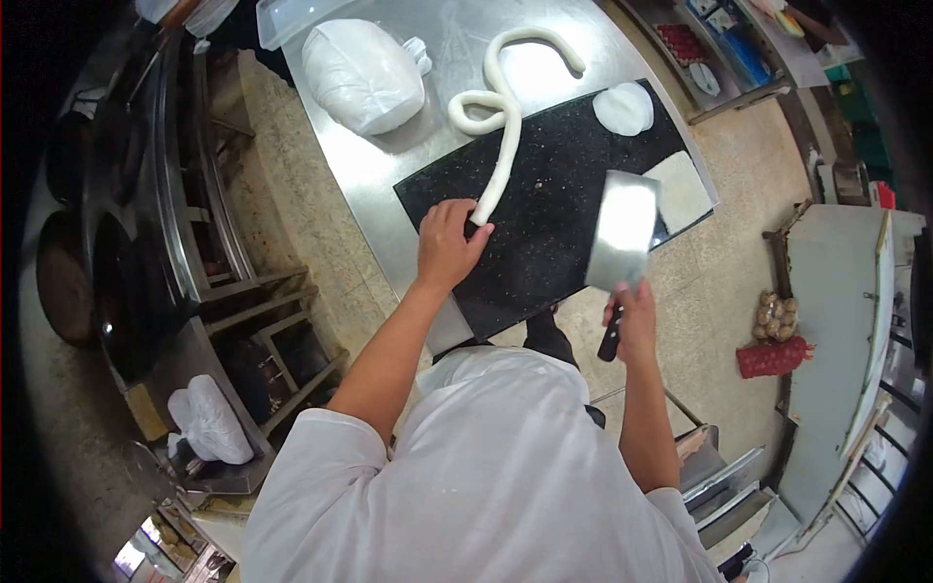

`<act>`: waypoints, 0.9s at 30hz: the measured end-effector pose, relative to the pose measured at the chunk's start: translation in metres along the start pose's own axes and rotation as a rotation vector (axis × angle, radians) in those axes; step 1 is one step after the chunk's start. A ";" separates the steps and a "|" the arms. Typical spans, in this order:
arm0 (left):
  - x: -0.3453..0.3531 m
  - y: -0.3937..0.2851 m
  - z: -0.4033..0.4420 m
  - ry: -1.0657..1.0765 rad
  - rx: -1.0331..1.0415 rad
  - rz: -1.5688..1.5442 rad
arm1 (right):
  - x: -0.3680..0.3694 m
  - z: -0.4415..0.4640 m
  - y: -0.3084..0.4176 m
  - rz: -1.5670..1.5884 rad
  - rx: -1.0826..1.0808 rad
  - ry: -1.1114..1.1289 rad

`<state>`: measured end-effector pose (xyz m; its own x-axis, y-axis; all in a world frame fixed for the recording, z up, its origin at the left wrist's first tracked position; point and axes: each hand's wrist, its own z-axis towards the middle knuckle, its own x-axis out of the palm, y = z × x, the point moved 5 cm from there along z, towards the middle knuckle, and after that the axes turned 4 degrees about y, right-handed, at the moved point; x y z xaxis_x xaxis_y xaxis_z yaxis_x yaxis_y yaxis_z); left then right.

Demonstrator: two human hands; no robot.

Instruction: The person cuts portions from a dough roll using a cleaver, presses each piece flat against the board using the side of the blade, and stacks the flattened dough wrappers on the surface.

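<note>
Dough rope (498, 182) on a metal worktop (447, 49), seen from above. The rope's near end lies on a black board (559, 185); its farther part forms a loop just beyond the board's edge, then curves to the right across the metal. Left hand (449, 243): at the near end and touching it; whether this grip is closed on the dough cannot be told. Right hand (632, 321): grip clenched around the handle of a cleaver (623, 228), its broad blade overlapping in view the edge of a pale square sheet (683, 191). A white round piece (624, 109) occupies the board's far right corner; a filled white bag (360, 78) stands at far left.
</note>
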<state>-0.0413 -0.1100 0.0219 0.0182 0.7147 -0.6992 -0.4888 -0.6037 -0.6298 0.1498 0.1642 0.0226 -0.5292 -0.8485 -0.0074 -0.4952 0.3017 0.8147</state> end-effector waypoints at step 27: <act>0.055 -0.090 -0.048 0.628 0.577 0.406 | -0.071 -0.102 0.016 -0.404 -0.303 -0.030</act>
<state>0.0456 -0.0337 0.0236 0.1361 0.0656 -0.9885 -0.9140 -0.3765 -0.1509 0.2497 0.1853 0.0957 -0.3582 -0.8572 -0.3701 -0.4449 -0.1918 0.8748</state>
